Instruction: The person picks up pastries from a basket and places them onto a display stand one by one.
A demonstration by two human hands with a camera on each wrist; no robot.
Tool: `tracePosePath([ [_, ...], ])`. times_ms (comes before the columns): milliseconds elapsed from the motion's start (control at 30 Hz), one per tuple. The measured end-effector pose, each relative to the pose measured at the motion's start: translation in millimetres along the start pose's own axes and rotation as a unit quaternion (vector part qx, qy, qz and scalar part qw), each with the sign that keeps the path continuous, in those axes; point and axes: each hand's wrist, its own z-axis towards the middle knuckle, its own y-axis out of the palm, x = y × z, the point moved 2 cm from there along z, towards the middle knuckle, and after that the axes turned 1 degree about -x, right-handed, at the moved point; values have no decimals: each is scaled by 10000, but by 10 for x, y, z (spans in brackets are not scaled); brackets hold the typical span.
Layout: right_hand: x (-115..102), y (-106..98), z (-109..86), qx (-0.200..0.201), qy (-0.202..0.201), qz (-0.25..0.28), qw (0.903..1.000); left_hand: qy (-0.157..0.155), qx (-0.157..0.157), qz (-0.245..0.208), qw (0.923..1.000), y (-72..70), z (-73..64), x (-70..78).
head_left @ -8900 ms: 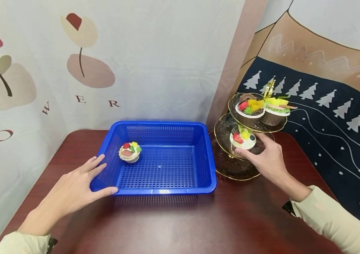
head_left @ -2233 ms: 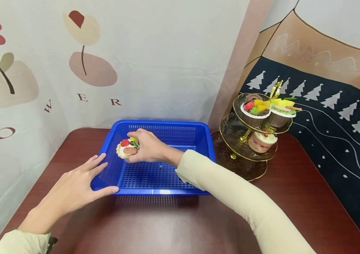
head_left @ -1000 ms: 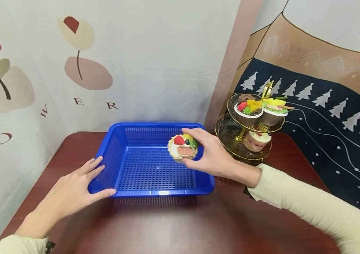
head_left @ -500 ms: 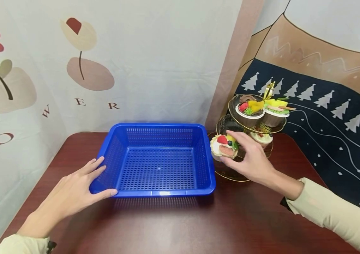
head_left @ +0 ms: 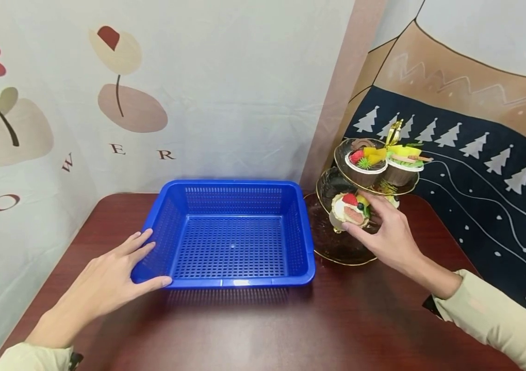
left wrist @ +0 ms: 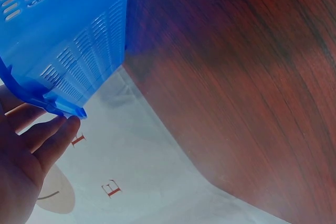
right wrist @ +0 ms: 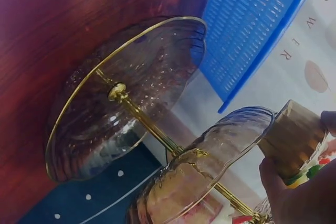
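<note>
In the head view my right hand [head_left: 390, 234] pinches a fruit tart [head_left: 348, 210] between thumb and fingers. The tart, topped with cream, red and yellow fruit and a biscuit piece, is at the left side of the middle tier of a glass cake stand [head_left: 337, 246]. The right wrist view shows its pale cup [right wrist: 293, 136] by that tier's rim; whether it bears on the plate I cannot tell. My left hand [head_left: 98, 283] rests on the left rim of a blue plastic basket [head_left: 240, 282], fingers extended. Nothing lies inside the basket.
Two fruit-topped dessert cups, one dark [head_left: 366, 167] and one green-topped [head_left: 402, 164], stand on the top tier. A cream-topped cup [head_left: 393, 201] is mostly hidden behind my right hand. The brown table [head_left: 263, 330] ends at a printed curtain [head_left: 235, 103].
My right hand has taken the fruit tart out of the basket and carried it rightward to the stand's middle tier. My left hand has stayed on the rim.
</note>
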Motion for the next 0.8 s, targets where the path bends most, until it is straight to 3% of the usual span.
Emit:
tracePosePath([
  [200,39,1,41,-16,422,192,9989,25,42,-15,10000,0,-9,3],
  [333,63,17,66,45,580,-16,9983,26,35,-8,10000,-4,-4,3],
  [800,152,191,77,155,423,-435,9980,24,-37,-22,10000,-29,2,6],
])
